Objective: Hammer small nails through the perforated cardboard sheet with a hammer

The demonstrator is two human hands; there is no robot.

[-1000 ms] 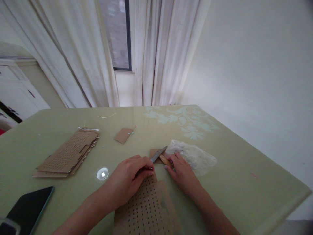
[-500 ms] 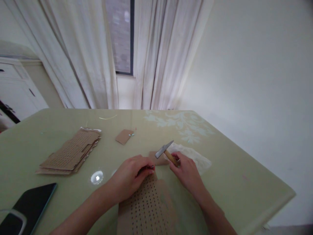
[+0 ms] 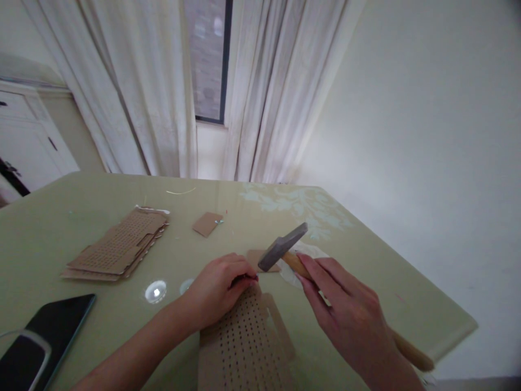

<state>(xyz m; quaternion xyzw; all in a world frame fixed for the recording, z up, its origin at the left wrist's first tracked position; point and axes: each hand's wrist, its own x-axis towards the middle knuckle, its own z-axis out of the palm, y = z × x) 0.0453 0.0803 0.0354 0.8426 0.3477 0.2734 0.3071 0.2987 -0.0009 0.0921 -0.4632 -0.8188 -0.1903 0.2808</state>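
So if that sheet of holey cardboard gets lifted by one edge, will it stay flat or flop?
The perforated cardboard looks thin, so probably light and likely to sag when lifted. Its rows of holes may make it bend or tear easily. It lies flat under the left hand, so rolling seems unlikely.

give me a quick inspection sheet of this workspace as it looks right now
surface: green glossy table with a pale floral print at the far side.
job's things: perforated cardboard sheet flat at the near edge; hammer with wooden handle raised above it.
clutter: stack of perforated cardboard, small cardboard scrap, clear plastic bag, dark tablet.
hands: left hand pinches something small at the sheet's far edge, too small to tell; right hand grips the hammer handle.
cables: nothing seen.
surroundings: white curtains, window, plain wall, white cabinet.
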